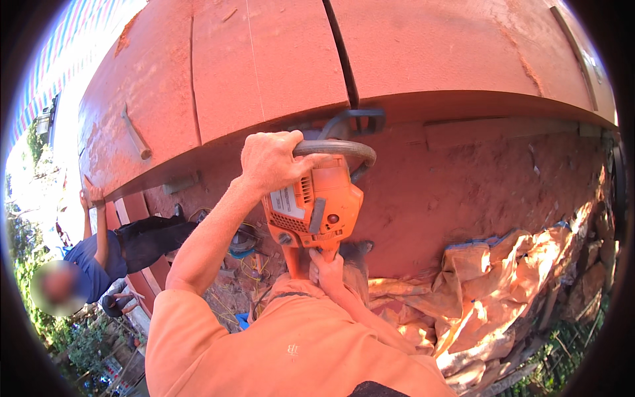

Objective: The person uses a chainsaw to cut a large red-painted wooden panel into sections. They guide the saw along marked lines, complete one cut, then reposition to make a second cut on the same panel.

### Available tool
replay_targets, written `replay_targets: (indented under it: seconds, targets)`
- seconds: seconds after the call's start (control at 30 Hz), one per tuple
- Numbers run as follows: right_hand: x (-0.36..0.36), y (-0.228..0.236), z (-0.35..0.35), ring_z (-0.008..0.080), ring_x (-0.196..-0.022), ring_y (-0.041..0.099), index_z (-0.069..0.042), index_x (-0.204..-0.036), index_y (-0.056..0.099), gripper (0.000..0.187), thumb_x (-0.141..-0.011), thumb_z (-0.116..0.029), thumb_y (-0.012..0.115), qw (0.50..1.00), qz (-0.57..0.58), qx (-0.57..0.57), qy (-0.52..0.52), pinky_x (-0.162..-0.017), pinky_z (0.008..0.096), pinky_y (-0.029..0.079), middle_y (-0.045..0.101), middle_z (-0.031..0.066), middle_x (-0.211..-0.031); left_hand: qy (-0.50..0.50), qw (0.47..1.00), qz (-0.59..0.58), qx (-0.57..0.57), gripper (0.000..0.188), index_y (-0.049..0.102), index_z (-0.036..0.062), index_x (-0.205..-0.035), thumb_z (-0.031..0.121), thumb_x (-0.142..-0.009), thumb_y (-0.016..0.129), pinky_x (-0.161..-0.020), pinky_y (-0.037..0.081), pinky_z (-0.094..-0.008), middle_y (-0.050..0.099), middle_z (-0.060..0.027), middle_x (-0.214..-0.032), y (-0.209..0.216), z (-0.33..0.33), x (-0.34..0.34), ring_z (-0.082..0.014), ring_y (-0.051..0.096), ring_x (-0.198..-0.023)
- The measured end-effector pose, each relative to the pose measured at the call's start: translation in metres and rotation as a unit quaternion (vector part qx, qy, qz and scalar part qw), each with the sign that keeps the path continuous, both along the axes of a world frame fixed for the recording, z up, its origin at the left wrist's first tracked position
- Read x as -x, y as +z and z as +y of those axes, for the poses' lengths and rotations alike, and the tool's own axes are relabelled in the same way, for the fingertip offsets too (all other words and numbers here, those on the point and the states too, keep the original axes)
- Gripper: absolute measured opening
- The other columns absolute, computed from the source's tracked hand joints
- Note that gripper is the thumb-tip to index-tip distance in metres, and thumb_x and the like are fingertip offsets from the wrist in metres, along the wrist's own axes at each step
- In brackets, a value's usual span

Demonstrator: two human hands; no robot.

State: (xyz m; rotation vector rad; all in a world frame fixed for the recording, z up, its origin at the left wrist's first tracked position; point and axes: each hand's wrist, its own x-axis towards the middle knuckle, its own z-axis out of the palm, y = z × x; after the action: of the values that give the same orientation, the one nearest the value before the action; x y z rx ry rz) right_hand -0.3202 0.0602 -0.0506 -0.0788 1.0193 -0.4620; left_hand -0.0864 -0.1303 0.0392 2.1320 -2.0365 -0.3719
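An orange chainsaw [331, 192] is held in front of my body, against the near edge of a large reddish wooden slab [278, 59]. My left hand [270, 157] is wrapped round its curved front handle [357, 149]. Lower down, the fingers of my right hand [325, 270] are closed on the rear handle. The dark front guard [357, 121] sits at the slab's edge, next to the near end of a dark slit [342, 53] in the wood. I cannot see the saw's bar and chain.
A long-handled tool [136, 135] lies on the slab's left part. Beyond it, a person [99, 261] in dark clothes grips the slab's left end. Crumpled tarpaulin [489, 284] covers ground at the right. Cords [228, 301] and a blue-rimmed round object [243, 241] lie left of my legs.
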Motion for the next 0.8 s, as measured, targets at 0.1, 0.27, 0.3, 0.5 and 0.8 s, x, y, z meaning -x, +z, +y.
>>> replay_targets:
  seconds: [0.1,0.27,0.3,0.5,0.8]
  targets:
    - [-0.0008,-0.0002,0.0000,0.0086,-0.040,0.041,-0.006,-0.094,0.058,0.016,-0.097,-0.014,0.071,1.000,0.007,0.016,0.002,-0.039,0.0281,0.033,0.047,-0.0025,-0.056,0.001,1.000,0.006,0.000,0.057,0.068,0.0082,-0.072,0.063,-0.083,0.076,-0.049,0.047,-0.0376,0.059,-0.0095,-0.054,0.0002,-0.0003,0.0009,-0.0269,0.061,-0.048]
    - [0.0003,-0.0020,0.0003,0.0089,-0.039,0.041,-0.005,-0.097,0.059,0.015,-0.098,-0.015,0.071,1.000,0.008,0.019,0.007,-0.039,0.0281,0.033,0.047,-0.0021,-0.056,-0.005,1.000,-0.001,0.007,0.059,0.066,0.0086,-0.070,0.065,-0.083,0.075,-0.049,0.046,-0.0378,0.058,-0.0093,-0.053,-0.0015,-0.0005,0.0013,-0.0268,0.060,-0.047]
    - [0.0006,-0.0024,0.0002,0.0089,-0.039,0.041,-0.005,-0.097,0.059,0.015,-0.098,-0.015,0.071,1.000,0.009,0.019,0.009,-0.039,0.0281,0.033,0.047,-0.0020,-0.056,-0.007,1.000,0.002,0.011,0.059,0.065,0.0087,-0.069,0.065,-0.083,0.075,-0.048,0.046,-0.0378,0.057,-0.0092,-0.053,-0.0021,-0.0007,0.0015,-0.0266,0.060,-0.047]
    - [0.0006,-0.0037,0.0004,0.0090,-0.039,0.041,-0.005,-0.098,0.060,0.014,-0.098,-0.014,0.070,1.000,0.004,0.017,0.005,-0.038,0.0281,0.033,0.046,-0.0021,-0.055,-0.012,1.000,0.001,0.019,0.061,0.063,0.0091,-0.067,0.066,-0.084,0.074,-0.048,0.045,-0.0382,0.055,-0.0089,-0.051,-0.0040,-0.0013,0.0018,-0.0262,0.057,-0.045]
    - [0.0031,-0.0037,-0.0035,0.0100,-0.040,0.039,-0.009,-0.091,0.050,0.025,-0.099,-0.020,0.072,1.000,-0.004,0.009,0.016,-0.039,0.0285,0.033,0.042,-0.0022,-0.055,-0.009,1.000,0.000,0.030,0.062,0.062,0.0090,-0.066,0.067,-0.083,0.074,-0.048,0.045,-0.0385,0.055,-0.0093,-0.051,-0.0048,-0.0045,0.0047,-0.0267,0.058,-0.045]
